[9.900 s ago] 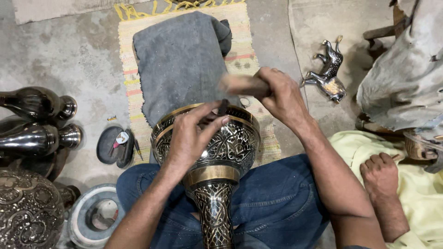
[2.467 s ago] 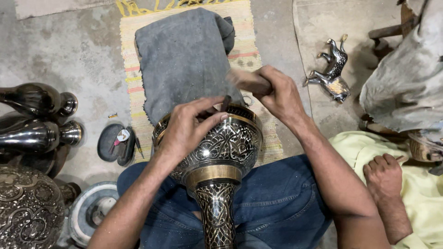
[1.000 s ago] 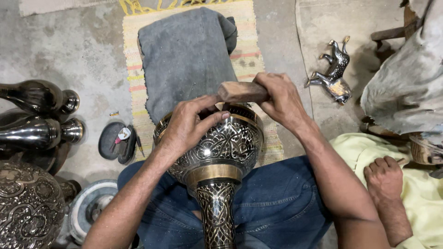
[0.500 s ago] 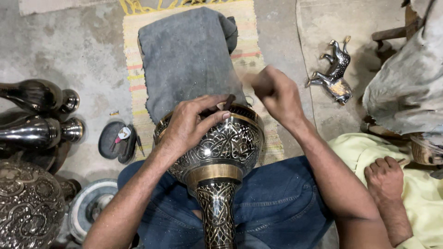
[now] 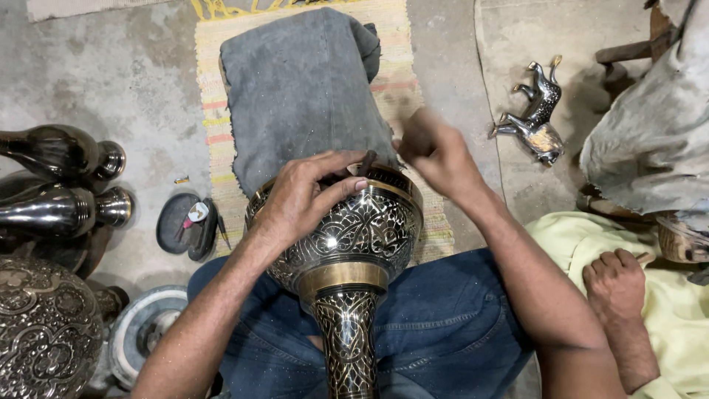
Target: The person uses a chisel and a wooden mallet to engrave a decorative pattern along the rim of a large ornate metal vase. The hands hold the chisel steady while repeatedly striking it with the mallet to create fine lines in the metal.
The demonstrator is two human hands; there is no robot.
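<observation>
the engraved brass vase (image 5: 343, 244) lies across the person's lap. the left hand (image 5: 303, 196) keeps a small chisel (image 5: 365, 161) pinched at the rim. the right hand (image 5: 436, 151), blurred, has lifted off it; whether its fingers grip the wooden mallet seen earlier, i cannot tell.

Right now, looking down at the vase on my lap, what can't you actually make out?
- Right hand: motion-blurred in the head view, so its grip and anything in it are unclear.
- Small tool at the engraved vase: its tip is hidden by the left hand.
- Vase foot: cut off by the bottom edge.
- Nearby person's hand: the body is cut off at the right edge.
</observation>
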